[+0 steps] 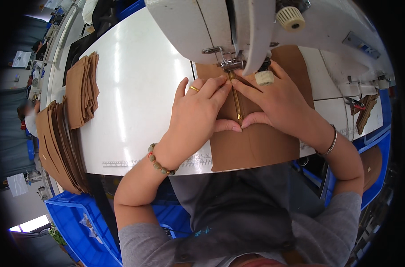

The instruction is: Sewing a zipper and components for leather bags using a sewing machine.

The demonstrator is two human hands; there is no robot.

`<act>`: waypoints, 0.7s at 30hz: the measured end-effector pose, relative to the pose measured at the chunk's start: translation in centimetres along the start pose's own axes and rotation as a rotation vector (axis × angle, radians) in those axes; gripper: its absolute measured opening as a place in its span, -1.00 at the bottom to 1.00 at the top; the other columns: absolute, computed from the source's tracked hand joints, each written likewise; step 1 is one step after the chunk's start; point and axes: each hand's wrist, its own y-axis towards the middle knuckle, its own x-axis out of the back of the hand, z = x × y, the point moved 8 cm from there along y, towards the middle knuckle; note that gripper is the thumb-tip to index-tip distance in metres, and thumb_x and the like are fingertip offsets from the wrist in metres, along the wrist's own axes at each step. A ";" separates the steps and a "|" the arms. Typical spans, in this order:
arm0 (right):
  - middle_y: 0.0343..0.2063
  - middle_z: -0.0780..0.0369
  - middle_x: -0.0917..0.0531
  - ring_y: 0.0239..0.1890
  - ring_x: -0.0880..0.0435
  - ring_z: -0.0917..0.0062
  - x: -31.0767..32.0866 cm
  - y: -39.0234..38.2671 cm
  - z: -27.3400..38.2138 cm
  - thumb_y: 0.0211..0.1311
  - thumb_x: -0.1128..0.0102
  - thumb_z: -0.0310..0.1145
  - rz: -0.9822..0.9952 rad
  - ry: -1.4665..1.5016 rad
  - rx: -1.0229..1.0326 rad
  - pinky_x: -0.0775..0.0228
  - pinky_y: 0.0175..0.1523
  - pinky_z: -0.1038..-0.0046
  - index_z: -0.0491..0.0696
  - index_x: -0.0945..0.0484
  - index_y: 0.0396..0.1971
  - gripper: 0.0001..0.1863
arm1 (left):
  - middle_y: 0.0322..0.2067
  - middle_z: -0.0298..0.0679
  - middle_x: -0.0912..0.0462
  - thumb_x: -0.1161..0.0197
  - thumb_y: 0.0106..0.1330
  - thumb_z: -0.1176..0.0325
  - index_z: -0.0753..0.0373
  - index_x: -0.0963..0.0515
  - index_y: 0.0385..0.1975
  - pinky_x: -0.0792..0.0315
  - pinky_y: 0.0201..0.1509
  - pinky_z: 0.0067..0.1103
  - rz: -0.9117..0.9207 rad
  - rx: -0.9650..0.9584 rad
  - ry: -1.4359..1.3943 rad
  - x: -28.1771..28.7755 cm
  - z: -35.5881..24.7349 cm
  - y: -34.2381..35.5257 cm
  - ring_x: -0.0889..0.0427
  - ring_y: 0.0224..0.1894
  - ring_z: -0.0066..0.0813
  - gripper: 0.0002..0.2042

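Brown material makes up the one panel [256,151] lying on the white surface [136,89] below one sewing machine [184,26], and one gold zipper [236,101] runs along its middle between my left hand [198,104] and right hand [278,98]. Both my hands are spread wide and laid on the panel, one either side, the two thumbs nearly meeting at the zipper's near end. Off left I count two piles, a far stack [81,89] and a near stack [60,147], and at right one red-handled tool [357,105] beside smaller brown pieces [367,113].
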 end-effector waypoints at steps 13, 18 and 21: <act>0.11 0.18 -0.65 0.35 -0.47 0.18 0.2 0.6 -0.7 0.07 -0.30 0.25 -0.081 0.007 -0.021 -0.20 0.49 -0.01 -0.03 -0.67 0.06 -0.28 | 0.16 -0.26 -0.61 -0.49 -0.07 -0.19 0.29 -0.60 0.21 -0.37 0.42 -0.09 -0.091 -0.042 -0.073 0.2 0.9 0.9 -0.57 0.19 -0.16 -0.15; 0.09 0.17 -0.66 0.32 -0.49 0.16 0.3 0.6 -1.0 0.09 -0.29 0.24 -0.081 0.025 -0.022 -0.24 0.47 0.02 -0.04 -0.67 0.06 -0.29 | 0.24 -0.18 -0.62 -0.55 -0.06 -0.11 0.29 -0.60 0.24 -0.50 0.32 -0.34 -0.060 -0.002 -0.176 -0.1 1.2 0.8 -0.57 0.25 -0.12 -0.16; 0.06 0.17 -0.67 0.29 -0.52 0.17 0.4 0.5 -0.9 0.10 -0.32 0.21 -0.081 0.034 -0.026 -0.27 0.45 0.05 -0.04 -0.67 0.06 -0.31 | 0.26 -0.16 -0.61 -0.56 0.02 -0.04 0.29 -0.60 0.23 -0.56 0.28 -0.34 -0.095 -0.001 -0.182 -0.1 0.9 0.1 -0.59 0.26 -0.11 -0.22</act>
